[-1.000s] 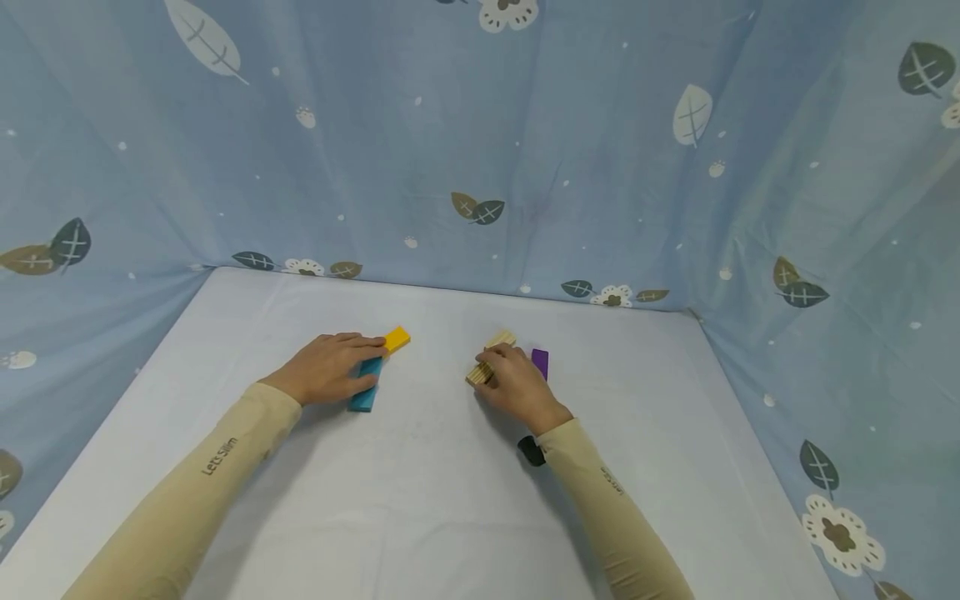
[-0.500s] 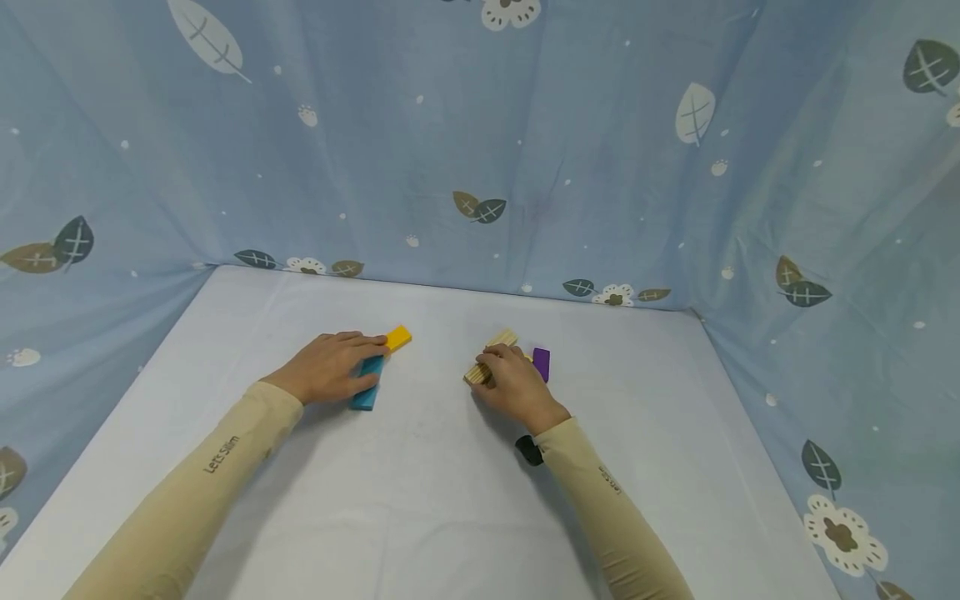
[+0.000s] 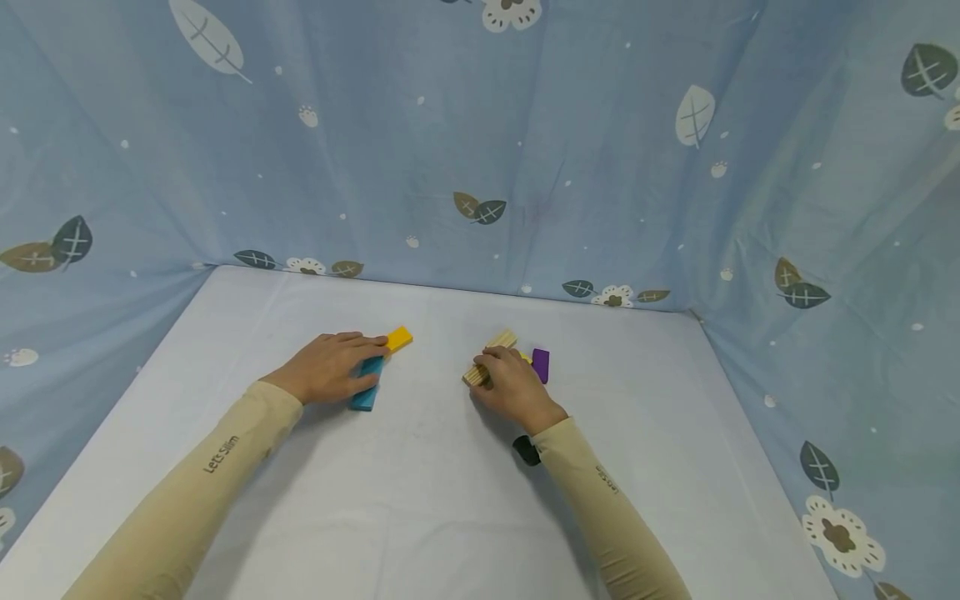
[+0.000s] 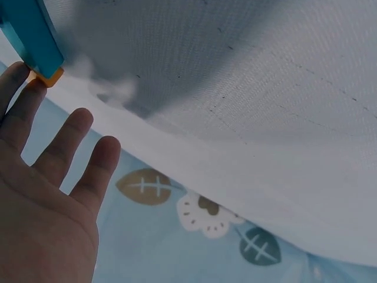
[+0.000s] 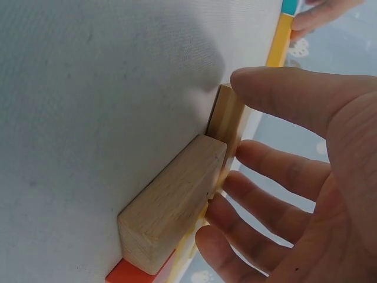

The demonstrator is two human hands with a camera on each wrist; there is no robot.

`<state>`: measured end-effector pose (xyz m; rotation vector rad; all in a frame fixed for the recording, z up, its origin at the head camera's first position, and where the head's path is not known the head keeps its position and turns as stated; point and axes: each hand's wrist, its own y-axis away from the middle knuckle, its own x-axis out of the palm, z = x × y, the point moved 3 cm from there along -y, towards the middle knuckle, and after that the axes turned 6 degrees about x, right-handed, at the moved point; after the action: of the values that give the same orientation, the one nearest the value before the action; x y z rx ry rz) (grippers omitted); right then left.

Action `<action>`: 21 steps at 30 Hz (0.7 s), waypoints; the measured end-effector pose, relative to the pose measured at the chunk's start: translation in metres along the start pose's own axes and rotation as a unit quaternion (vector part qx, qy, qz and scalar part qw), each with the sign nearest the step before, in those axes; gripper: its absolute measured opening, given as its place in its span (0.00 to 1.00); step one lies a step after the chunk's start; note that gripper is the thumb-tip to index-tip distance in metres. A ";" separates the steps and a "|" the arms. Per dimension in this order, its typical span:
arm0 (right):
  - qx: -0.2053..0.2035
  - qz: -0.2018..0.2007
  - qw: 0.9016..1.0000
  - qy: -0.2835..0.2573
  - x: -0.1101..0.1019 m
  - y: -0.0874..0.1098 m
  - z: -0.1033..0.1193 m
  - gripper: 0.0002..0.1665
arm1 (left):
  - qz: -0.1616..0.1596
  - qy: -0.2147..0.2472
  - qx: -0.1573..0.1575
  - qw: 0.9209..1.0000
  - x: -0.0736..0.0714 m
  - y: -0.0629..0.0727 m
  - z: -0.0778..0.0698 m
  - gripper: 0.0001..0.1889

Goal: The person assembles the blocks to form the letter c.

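Observation:
In the head view my left hand (image 3: 326, 368) rests over a blue block (image 3: 364, 395) and touches an orange-yellow block (image 3: 399, 338) just beyond it. The left wrist view shows its fingers fairly straight, two tips at the orange-yellow block (image 4: 48, 78) under the end of the blue block (image 4: 32, 32). My right hand (image 3: 517, 387) holds a striped wooden block (image 3: 480, 373) between thumb and fingers, the block lying slanted on the table. In the right wrist view a plain wooden block (image 5: 174, 203) lies against the striped wooden block (image 5: 227, 118), close to my fingertips.
A purple block (image 3: 541, 365) lies right of my right hand, with a yellow piece (image 3: 526, 357) beside it. A red block (image 5: 132, 272) shows under the plain wooden one. A black object (image 3: 527, 450) sits at the right wrist. Patterned blue cloth (image 3: 480, 150) encloses the white table (image 3: 427, 500).
My right hand has shifted slightly left, and the striped block's near end with it. More of the purple block and the yellow piece now shows. The left hand stays in place.

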<state>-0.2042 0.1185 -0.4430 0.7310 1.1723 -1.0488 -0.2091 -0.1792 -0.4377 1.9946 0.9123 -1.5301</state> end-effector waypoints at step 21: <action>-0.024 0.013 1.000 -0.005 0.002 0.002 0.006 0.27 | 0.008 0.018 -0.010 1.000 0.001 0.001 0.001 0.26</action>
<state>-0.1995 0.1131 -0.4435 0.7017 1.1726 -0.9977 -0.2089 -0.1807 -0.4393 2.0160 0.9200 -1.4767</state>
